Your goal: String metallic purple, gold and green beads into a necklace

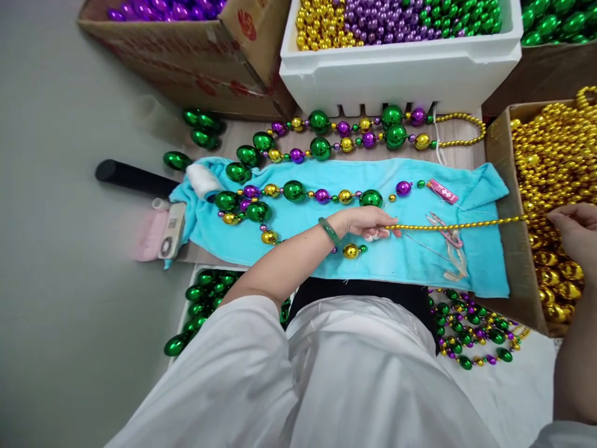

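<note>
My left hand (373, 223) is closed on one end of a gold bead string (448, 226), which runs straight to the right above the turquoise towel (392, 269). At the other end my right hand (576, 230) pinches the string over a cardboard box of gold beads (555, 149). Beneath the string lie small pink-handled scissors (450, 236). A partly strung green, purple and gold necklace (295, 191) lies on the towel, part of it under my left forearm. Loose near its end are a purple bead (403, 188) and a small green bead (421, 183).
Behind the towel lies another necklace (319, 148) with a gold loop. A white foam box (396, 78) of coloured beads and a cardboard box (186, 62) of purple beads stand at the back. A thread spool (204, 181) and a pink packet (442, 191) rest on the towel.
</note>
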`<action>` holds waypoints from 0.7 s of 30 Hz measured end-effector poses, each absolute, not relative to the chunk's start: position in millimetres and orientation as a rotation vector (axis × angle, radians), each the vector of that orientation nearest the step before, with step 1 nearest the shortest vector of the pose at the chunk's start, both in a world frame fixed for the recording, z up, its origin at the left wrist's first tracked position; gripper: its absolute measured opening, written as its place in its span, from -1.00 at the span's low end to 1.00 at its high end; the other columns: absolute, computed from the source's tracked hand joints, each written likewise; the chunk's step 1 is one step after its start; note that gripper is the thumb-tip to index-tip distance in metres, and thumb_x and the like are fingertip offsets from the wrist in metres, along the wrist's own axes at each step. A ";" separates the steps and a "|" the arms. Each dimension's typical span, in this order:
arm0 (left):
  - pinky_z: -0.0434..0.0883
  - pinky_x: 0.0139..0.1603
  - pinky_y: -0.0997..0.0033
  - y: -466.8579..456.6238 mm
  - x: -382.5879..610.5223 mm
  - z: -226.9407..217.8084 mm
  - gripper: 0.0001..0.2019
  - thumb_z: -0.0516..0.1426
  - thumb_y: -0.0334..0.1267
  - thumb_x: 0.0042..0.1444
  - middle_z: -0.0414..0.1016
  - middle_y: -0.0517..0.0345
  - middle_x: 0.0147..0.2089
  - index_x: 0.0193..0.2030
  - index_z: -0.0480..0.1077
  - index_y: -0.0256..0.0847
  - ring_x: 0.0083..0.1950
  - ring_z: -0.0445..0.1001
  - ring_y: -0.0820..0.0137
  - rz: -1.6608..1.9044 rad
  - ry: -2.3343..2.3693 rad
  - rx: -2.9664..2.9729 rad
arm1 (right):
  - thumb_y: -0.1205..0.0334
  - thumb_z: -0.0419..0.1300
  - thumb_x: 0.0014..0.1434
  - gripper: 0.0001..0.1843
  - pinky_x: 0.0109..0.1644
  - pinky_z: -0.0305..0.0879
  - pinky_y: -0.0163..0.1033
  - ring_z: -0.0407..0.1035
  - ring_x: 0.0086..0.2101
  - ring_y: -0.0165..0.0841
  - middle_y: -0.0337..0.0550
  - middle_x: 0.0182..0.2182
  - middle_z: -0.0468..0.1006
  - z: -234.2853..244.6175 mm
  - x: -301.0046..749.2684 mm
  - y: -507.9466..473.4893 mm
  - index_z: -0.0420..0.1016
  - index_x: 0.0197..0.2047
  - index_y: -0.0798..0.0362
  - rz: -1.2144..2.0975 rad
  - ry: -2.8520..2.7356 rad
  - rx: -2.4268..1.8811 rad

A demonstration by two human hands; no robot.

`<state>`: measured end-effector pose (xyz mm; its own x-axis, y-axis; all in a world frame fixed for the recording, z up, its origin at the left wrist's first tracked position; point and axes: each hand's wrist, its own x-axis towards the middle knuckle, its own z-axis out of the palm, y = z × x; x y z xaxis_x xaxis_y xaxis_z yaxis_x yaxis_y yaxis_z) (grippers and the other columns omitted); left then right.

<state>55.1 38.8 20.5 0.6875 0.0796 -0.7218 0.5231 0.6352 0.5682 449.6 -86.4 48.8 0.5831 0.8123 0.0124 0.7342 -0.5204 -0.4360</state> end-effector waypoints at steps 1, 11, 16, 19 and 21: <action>0.05 -0.68 0.60 37.2 53.6 19.5 -0.74 0.19 -0.13 0.13 0.22 0.26 -0.57 -0.23 0.53 -0.32 -0.66 0.00 0.65 -0.281 0.798 0.860 | 0.10 0.24 -0.05 -0.73 -0.46 0.18 -0.22 0.24 -0.60 -0.38 -0.23 -0.60 0.45 48.9 449.1 -85.9 0.64 -0.29 0.03 0.278 -1.192 -2.472; 0.07 -0.67 0.54 31.3 50.2 16.7 -0.81 0.16 -0.22 0.09 0.18 0.28 -0.61 -0.32 0.51 -0.32 -0.67 0.06 0.60 -0.325 0.913 1.185 | 0.15 0.29 -0.07 -0.79 -0.41 0.20 -0.21 0.27 -0.57 -0.37 -0.25 -0.61 0.44 48.2 449.7 -87.6 0.63 -0.31 -0.02 0.307 -1.066 -2.600; 0.07 -0.65 0.54 31.5 50.8 15.4 -0.79 0.19 -0.20 0.06 0.17 0.30 -0.62 -0.25 0.52 -0.29 -0.66 0.05 0.59 -0.336 0.902 1.221 | 0.14 0.28 -0.06 -0.78 -0.40 0.21 -0.19 0.25 -0.59 -0.37 -0.25 -0.62 0.44 46.5 452.5 -89.4 0.64 -0.31 -0.03 0.330 -1.061 -2.608; -0.03 -0.67 0.53 31.7 50.2 18.4 -0.77 0.19 -0.20 0.05 0.16 0.31 -0.62 -0.21 0.53 -0.29 -0.66 -0.02 0.60 -0.331 0.927 1.229 | 0.13 0.29 -0.07 -0.78 -0.39 0.22 -0.19 0.25 -0.59 -0.38 -0.27 -0.62 0.43 45.2 454.1 -90.0 0.64 -0.30 -0.04 0.309 -1.062 -2.609; -0.09 -0.67 0.51 31.2 51.4 21.7 -0.75 0.18 -0.16 0.05 0.12 0.32 -0.63 -0.22 0.53 -0.29 -0.66 -0.07 0.61 -0.313 0.962 1.217 | 0.14 0.30 -0.07 -0.80 -0.40 0.21 -0.19 0.25 -0.60 -0.37 -0.26 -0.63 0.43 44.9 454.4 -90.2 0.63 -0.32 -0.04 0.297 -1.052 -2.619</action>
